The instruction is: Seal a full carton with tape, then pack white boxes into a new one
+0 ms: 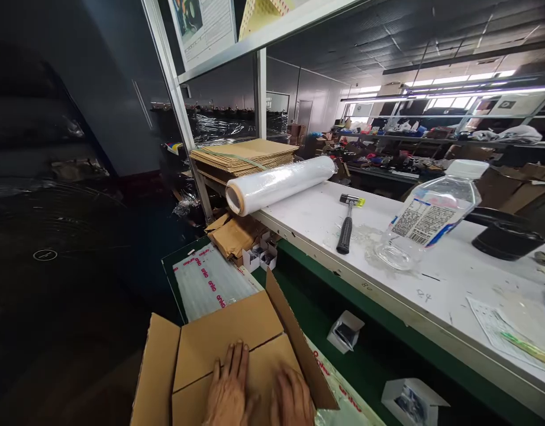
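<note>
Box closing: your left hand (228, 393) and right hand (292, 402) press the cardboard box (223, 349) flaps flat.
Fingers spread, gripping nothing; next, probably fold the upright side flap (294, 337) down.

We see a plain brown cardboard box (236, 349) on a dark green mat (325, 296). White foam sheet (207, 284) with repeating red lettering. Worktop (387, 219) white, scuffed. Film roll (279, 183) milky clear on a tan core. Hammer (345, 228): black grip, yellow head sticker. Clear bottle (427, 222), white cap, white label with black barcode, blue edge. Black bowl (505, 239). Small boxes (345, 331) white.
</note>
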The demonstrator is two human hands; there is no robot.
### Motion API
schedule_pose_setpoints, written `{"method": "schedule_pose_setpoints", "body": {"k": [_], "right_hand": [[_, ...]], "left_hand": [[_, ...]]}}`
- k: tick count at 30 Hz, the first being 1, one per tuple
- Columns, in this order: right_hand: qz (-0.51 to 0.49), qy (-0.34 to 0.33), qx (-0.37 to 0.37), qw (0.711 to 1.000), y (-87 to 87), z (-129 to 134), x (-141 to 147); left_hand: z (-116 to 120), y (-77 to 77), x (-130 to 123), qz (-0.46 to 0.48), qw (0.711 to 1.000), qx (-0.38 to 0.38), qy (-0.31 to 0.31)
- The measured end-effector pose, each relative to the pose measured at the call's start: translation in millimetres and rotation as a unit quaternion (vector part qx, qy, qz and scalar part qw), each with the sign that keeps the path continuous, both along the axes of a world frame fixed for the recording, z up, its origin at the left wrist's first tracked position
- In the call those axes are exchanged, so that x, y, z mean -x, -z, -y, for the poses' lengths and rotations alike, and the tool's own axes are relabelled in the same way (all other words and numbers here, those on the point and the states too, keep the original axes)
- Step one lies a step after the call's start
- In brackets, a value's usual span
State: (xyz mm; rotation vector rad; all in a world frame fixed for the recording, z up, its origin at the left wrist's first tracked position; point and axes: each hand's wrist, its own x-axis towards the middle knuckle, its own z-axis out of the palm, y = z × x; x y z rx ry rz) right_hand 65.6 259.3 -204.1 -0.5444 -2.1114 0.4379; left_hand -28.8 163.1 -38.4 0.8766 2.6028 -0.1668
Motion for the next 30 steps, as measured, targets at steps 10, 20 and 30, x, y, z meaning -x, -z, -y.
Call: {"method": "schedule_pose_setpoints", "body": {"k": [10, 20, 30], "right_hand": [[0.084, -0.031, -0.053, 0.995, -28.9, -20, 36], [0.113, -0.045, -0.047, 0.991, -21.0, -22, 39], [0.105, -0.063, -0.046, 0.991, -17.9, -26, 43]], "left_hand": [[5, 16.2, -2, 0.012, 0.999, -0.050, -0.006], [23, 78.6, -4, -0.128, 0.982, -0.134, 0.034], [17, 72.5, -9, -0.082, 0.988, -0.130, 0.015]]}}
